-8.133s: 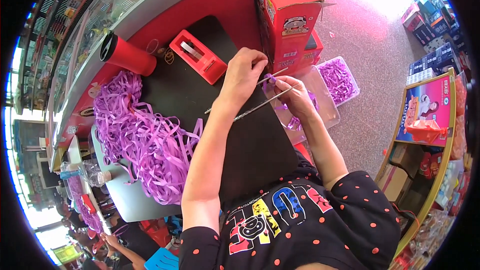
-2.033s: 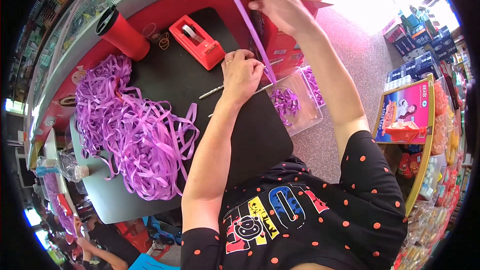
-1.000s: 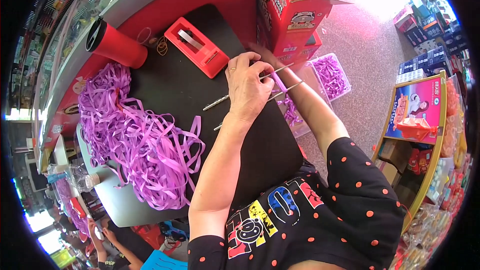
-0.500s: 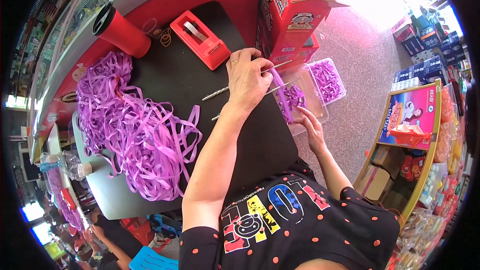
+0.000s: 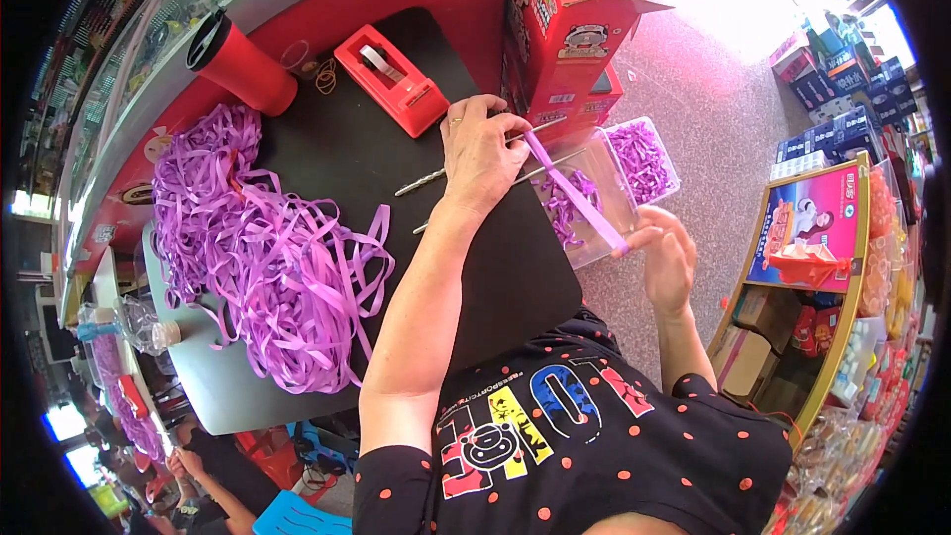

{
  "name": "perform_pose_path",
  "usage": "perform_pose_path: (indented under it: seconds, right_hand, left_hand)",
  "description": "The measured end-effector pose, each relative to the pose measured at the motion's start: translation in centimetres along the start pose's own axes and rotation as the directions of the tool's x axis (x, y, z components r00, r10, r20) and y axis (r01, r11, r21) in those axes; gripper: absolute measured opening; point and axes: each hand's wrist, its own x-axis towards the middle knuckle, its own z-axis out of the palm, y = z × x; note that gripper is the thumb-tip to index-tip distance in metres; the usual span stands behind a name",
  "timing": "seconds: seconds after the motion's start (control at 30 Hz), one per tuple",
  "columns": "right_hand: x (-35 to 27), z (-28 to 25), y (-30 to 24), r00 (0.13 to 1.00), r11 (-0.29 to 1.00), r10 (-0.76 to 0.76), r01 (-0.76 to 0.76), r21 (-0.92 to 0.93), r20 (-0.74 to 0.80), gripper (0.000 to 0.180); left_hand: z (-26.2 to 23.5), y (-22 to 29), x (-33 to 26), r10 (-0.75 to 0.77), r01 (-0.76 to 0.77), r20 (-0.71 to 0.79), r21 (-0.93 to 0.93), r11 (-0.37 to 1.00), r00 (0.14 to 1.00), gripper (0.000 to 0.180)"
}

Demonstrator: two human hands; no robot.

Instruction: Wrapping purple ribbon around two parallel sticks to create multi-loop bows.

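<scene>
Head view: our left hand (image 5: 482, 151) pins the purple ribbon (image 5: 575, 191) and metal rods (image 5: 436, 178) under closed fingers while our right hand (image 5: 666, 256) pinches its far end, keeping it taut.

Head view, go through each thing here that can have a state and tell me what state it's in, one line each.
Left hand: pinching purple ribbon strip and metal rods.
Right hand: gripping the strip's lower end.
Purple ribbon strip: stretched taut between both hands.
Clear plastic box: open, holding purple ribbon pieces.
Ribbon pile: loose, tangled.
Red cup: lidded, upright.
Red tape dispenser: flat on the mat.
Red carton: flaps open.
</scene>
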Motion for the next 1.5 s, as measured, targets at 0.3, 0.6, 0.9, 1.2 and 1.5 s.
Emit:
perform_pose_path:
  seconds: [0.3,0.6,0.9,1.2,1.5]
  right_hand:
    - [10.5,5.0,-3.0,0.946,0.966,-0.251,0.232,0.113,0.203,0.06]
    - [21.7,7.3,4.6,0.876,0.995,0.063,-0.016,-0.102,0.478,0.06]
    - [18.7,3.8,10.3,0.802,0.948,0.289,-0.166,-0.271,0.522,0.056]
    - [6.1,3.0,6.3,0.949,0.962,0.27,-0.272,-0.014,0.165,0.036]
    - [6.5,4.5,1.2,0.94,0.944,0.317,-0.3,-0.137,0.128,0.028]
  left_hand:
    - [0.2,-0.1,-0.1,0.028,-0.028,-0.06,-0.004,1.0,0.998,0.017]
    - [0.3,0.2,0.2,-0.019,0.016,-0.1,-0.03,0.999,0.995,0.012]
    - [0.1,-0.1,0.3,-0.036,0.03,-0.094,-0.061,0.998,0.995,0.019]
    - [-1.4,0.7,1.1,-0.247,0.155,-0.132,-0.482,0.862,0.96,0.022]
    - [-3.0,5.9,-0.7,-0.45,0.598,0.522,-0.801,0.035,0.725,0.015]
